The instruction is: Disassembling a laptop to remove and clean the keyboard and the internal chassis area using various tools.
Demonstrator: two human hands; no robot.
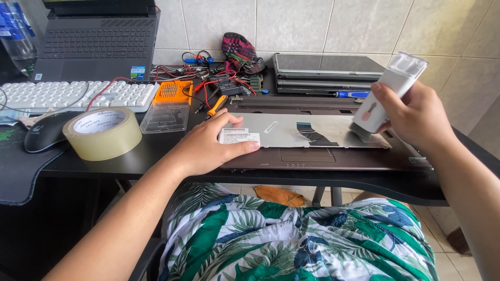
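Note:
A silver laptop keyboard panel (323,136) lies face down on the brown base of an opened laptop (312,158), with a black ribbon cable and a white label on its back. My left hand (211,144) rests flat on the panel's left end, over the label. My right hand (416,117) grips a white cleaning brush tool (388,91), tilted, its dark bristle end touching the panel's right end.
A roll of tan packing tape (102,132), a black mouse (46,131), a white keyboard (78,94), an orange bit case (173,91) with a clear lid, an orange screwdriver (216,105), tangled wires and stacked laptops (328,73) crowd the black desk (156,156). A grey laptop (96,39) stands back left.

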